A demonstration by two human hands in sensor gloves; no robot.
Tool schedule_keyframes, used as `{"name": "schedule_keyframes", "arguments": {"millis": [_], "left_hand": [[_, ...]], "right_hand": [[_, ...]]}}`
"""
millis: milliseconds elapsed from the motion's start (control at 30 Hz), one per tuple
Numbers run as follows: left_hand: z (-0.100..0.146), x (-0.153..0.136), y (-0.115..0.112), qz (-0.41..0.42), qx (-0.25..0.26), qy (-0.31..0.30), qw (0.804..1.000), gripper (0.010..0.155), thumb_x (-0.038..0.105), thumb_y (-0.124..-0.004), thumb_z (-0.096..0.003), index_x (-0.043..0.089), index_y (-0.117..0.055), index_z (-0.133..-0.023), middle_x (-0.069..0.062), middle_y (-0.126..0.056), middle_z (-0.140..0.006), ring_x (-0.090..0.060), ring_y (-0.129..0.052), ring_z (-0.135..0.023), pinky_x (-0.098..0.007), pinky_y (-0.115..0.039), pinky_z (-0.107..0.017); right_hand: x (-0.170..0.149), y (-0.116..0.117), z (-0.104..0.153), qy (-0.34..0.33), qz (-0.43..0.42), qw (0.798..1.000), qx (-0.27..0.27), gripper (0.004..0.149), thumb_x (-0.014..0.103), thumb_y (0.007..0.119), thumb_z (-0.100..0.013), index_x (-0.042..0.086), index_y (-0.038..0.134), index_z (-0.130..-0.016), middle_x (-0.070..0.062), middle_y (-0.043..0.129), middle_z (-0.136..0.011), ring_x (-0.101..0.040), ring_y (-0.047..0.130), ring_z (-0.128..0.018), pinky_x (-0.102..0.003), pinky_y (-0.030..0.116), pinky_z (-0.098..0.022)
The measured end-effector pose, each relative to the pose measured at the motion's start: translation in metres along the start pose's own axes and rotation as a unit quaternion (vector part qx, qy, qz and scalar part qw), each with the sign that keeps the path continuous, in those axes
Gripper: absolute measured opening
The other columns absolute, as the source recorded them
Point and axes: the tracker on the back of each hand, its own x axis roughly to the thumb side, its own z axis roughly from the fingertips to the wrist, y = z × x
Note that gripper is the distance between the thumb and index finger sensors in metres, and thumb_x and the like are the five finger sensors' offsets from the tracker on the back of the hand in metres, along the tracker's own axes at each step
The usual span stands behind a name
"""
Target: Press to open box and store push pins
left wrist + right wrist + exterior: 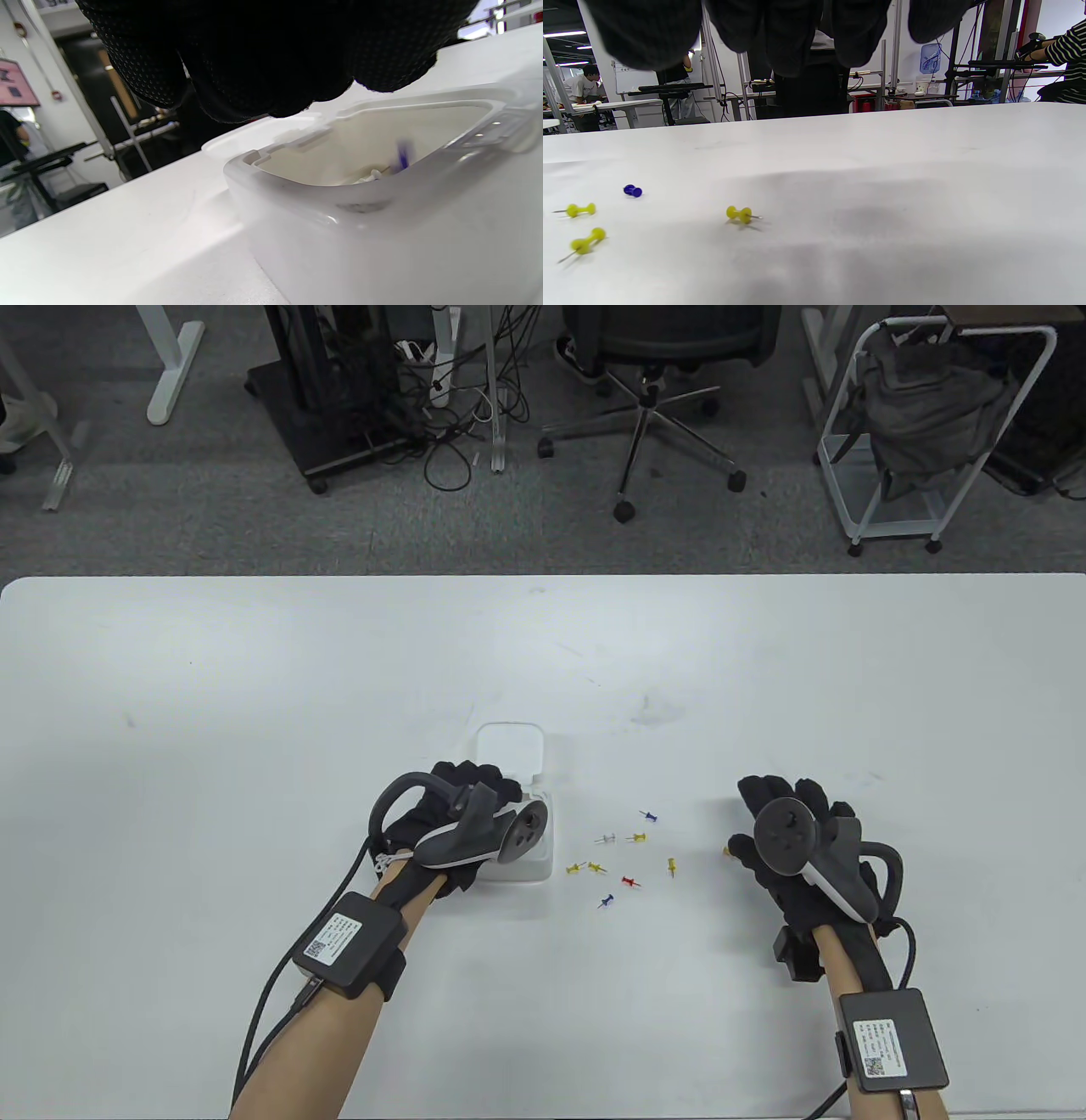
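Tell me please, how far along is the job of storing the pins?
Done: the box is open, lid flipped back, with at least one blue pin inside. In hand: the left hand is over the box; the right hand holds nothing visible. Left: about eight loose pins on the table.

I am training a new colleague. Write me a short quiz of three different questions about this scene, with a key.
1. True or false: the lid of the white box is open.
2. Which hand is over the box? A) left hand B) right hand
3. Fill in: the loose push pins lie on the table between the box and the ____ hand.

Key: 1 true; 2 A; 3 right. The left wrist view shows a blue pin already inside the box.
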Motion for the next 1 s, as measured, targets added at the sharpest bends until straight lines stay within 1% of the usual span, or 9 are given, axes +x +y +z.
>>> {"name": "schedule_keyframes", "arguments": {"millis": [167, 433, 633, 733, 900, 1000], "left_hand": [[0.01, -0.012, 0.002, 0.002, 0.009, 0.013, 1.0, 0.05, 0.052, -0.072, -0.0483, 0.035, -0.074, -0.095, 0.009, -0.085, -0.098, -0.016, -0.095, -0.079, -0.048, -0.079, -0.073], [0.042, -0.051, -0.007, 0.032, 0.025, 0.066, 0.997, 0.054, 0.052, -0.068, -0.0502, 0.032, -0.069, -0.1, 0.006, -0.082, -0.101, -0.018, -0.093, -0.082, -0.049, -0.078, -0.073], [0.073, -0.079, -0.021, 0.063, 0.037, 0.116, 0.991, 0.054, 0.052, -0.068, -0.0509, 0.032, -0.068, -0.101, 0.004, -0.08, -0.103, -0.02, -0.093, -0.084, -0.049, -0.078, -0.073], [0.087, -0.09, -0.027, 0.079, 0.053, 0.139, 0.986, 0.054, 0.052, -0.067, -0.0511, 0.031, -0.068, -0.101, 0.004, -0.08, -0.103, -0.02, -0.092, -0.084, -0.05, -0.077, -0.073], [0.099, -0.103, -0.04, 0.084, 0.061, 0.172, 0.98, 0.054, 0.052, -0.067, -0.0514, 0.031, -0.069, -0.101, 0.004, -0.08, -0.103, -0.021, -0.092, -0.085, -0.05, -0.077, -0.073], [0.101, -0.104, -0.048, 0.091, 0.049, 0.171, 0.98, 0.054, 0.052, -0.067, -0.0514, 0.031, -0.069, -0.101, 0.004, -0.08, -0.103, -0.021, -0.092, -0.085, -0.05, -0.077, -0.074]], "right_hand": [[0.0, 0.0, 0.0, 0.0, 0.0, 1.0, 0.0, 0.069, 0.052, 0.071, -0.04, 0.035, 0.049, -0.103, 0.003, 0.058, -0.118, -0.04, 0.054, -0.111, -0.068, 0.045, -0.077], [0.001, 0.001, 0.0, -0.003, 0.0, 1.0, 0.001, 0.068, 0.052, 0.071, -0.04, 0.035, 0.049, -0.103, 0.003, 0.058, -0.118, -0.04, 0.054, -0.111, -0.068, 0.045, -0.077], [0.001, 0.002, 0.0, -0.003, -0.001, 1.0, 0.005, 0.068, 0.052, 0.071, -0.041, 0.035, 0.05, -0.103, 0.003, 0.059, -0.118, -0.04, 0.054, -0.111, -0.068, 0.045, -0.077], [0.001, 0.002, 0.0, -0.002, -0.001, 1.0, 0.007, 0.068, 0.052, 0.071, -0.04, 0.035, 0.05, -0.103, 0.003, 0.059, -0.118, -0.04, 0.054, -0.111, -0.068, 0.045, -0.077], [0.001, 0.005, -0.001, 0.003, 0.0, 1.0, 0.014, 0.068, 0.052, 0.071, -0.04, 0.035, 0.05, -0.103, 0.002, 0.059, -0.118, -0.04, 0.054, -0.11, -0.068, 0.045, -0.077], [0.0, 0.009, -0.001, 0.004, 0.003, 1.0, 0.021, 0.068, 0.052, 0.071, -0.04, 0.034, 0.05, -0.103, 0.002, 0.059, -0.118, -0.04, 0.055, -0.11, -0.068, 0.045, -0.076]]}}
